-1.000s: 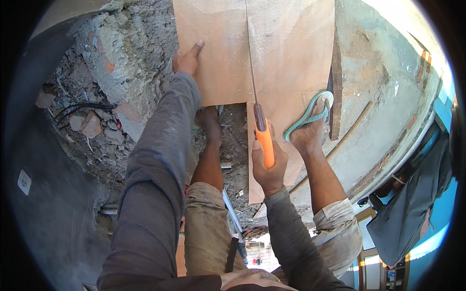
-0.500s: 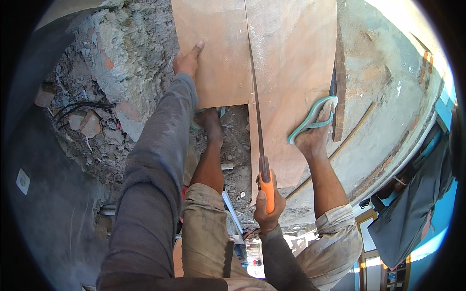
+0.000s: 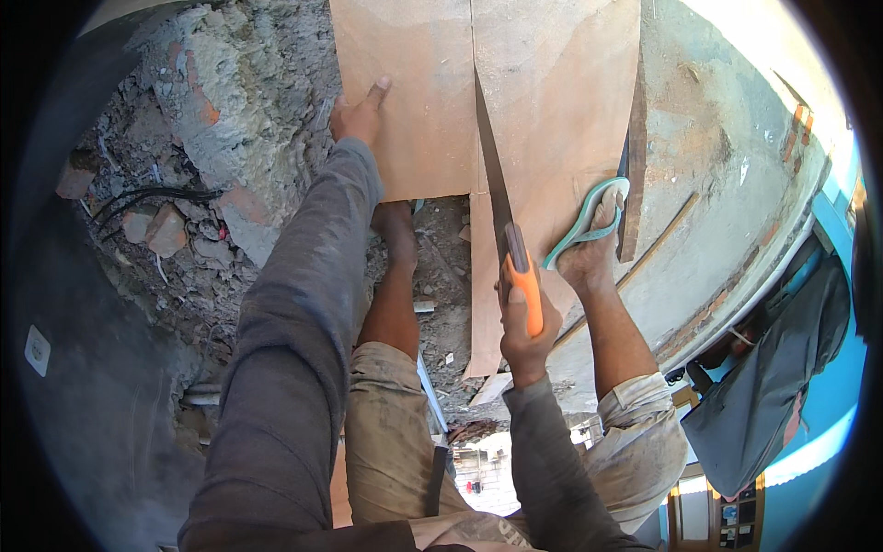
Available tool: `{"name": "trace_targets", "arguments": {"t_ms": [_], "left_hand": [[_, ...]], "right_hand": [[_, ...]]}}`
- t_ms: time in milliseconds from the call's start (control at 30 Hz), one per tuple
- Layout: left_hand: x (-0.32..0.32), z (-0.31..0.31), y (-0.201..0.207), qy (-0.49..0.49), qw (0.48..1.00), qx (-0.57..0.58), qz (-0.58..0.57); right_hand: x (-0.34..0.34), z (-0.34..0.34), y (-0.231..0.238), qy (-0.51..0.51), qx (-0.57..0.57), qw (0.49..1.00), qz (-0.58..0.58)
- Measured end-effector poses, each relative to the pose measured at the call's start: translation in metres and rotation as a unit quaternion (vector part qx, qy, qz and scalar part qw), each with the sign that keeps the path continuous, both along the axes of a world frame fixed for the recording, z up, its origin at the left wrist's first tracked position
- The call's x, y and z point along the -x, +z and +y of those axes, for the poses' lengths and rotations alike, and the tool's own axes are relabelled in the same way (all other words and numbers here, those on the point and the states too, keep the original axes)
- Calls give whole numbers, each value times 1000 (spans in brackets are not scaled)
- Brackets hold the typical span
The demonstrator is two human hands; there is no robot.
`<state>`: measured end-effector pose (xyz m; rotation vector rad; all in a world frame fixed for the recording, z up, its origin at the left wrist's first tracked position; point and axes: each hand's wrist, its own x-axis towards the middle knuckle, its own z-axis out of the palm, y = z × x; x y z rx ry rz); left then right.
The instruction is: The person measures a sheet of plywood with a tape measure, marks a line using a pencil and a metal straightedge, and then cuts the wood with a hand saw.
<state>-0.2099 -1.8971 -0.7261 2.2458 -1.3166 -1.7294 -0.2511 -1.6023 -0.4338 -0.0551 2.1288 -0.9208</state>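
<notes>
A thin plywood sheet (image 3: 405, 147) lies in front of me, with a long cut line running along it. My right hand (image 3: 529, 331) is wrapped round the orange handle of a handsaw (image 3: 492, 156). The blade slants up and left, its tip end at the cut line. My left hand (image 3: 357, 118) grips the sheet's left edge, thumb on top and fingers hidden beneath. My right foot in a green flip-flop (image 3: 589, 221) presses on the sheet's right part. My left foot is mostly hidden under the sheet.
Broken masonry and rubble (image 3: 166, 230) with black cables lie at the left, beside a dark wall bearing a white socket plate (image 3: 37, 350). To the right, a brown board (image 3: 635, 166) and a thin wooden strip (image 3: 658, 241) lie on the concrete floor. A dark sheet-like cover (image 3: 773, 377) hangs at far right.
The saw and my right hand have moved up and slightly right; the handle has swung rightward, so the blade slants more. My left hand still holds the plywood's edge.
</notes>
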Motion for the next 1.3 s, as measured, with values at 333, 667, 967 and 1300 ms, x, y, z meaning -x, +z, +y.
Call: {"name": "trace_targets", "arguments": {"t_ms": [333, 667, 967, 1300], "left_hand": [[0, -6, 13, 53, 998, -11, 35], [8, -6, 14, 56, 998, 4, 34], [-8, -11, 22, 36, 999, 16, 7], [-19, -1, 17, 51, 999, -1, -13]], "right_hand": [[-23, 26, 24, 49, -8, 999, 22], [-25, 32, 25, 27, -3, 999, 24], [-20, 30, 18, 40, -20, 999, 14], [-18, 25, -6, 60, -45, 997, -8]]}}
